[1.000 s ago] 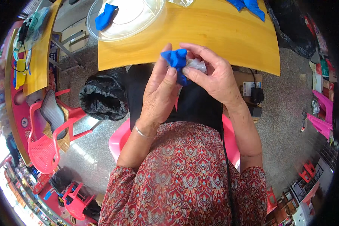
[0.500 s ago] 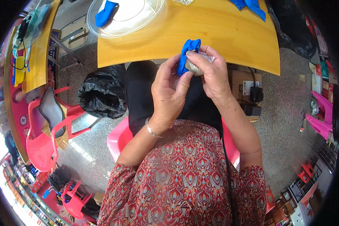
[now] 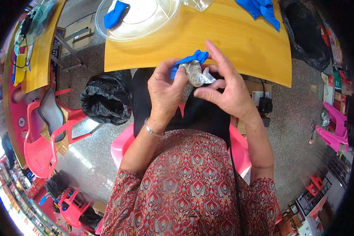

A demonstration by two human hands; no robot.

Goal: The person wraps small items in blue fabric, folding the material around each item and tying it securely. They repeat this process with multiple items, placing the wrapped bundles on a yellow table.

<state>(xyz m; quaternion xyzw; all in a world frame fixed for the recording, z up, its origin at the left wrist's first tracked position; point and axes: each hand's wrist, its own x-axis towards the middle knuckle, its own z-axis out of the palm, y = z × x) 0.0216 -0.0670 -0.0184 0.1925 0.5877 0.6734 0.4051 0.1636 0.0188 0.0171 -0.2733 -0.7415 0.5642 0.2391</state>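
Between the thumb and fingers of my left hand are a blue cloth pouch and a small clear plastic bag with greyish-brown contents. The bag lies against the blue cloth, its loose whitish end pointing right. My right hand is just right of the bag, fingers spread and thumb apart. Whether a fingertip still touches the bag's end, I cannot tell. Both hands are above my lap, at the near edge of the yellow table.
On the table stand a round clear plastic lid or tray with a blue cloth piece, and more blue cloth pieces at far right. A black plastic bag sits on the floor left of my legs. A red chair stands farther left.
My right hand has let go of the bag and opened, moving slightly right. My left hand has shifted a little left and down with the cloth and bag, showing more of the bag.
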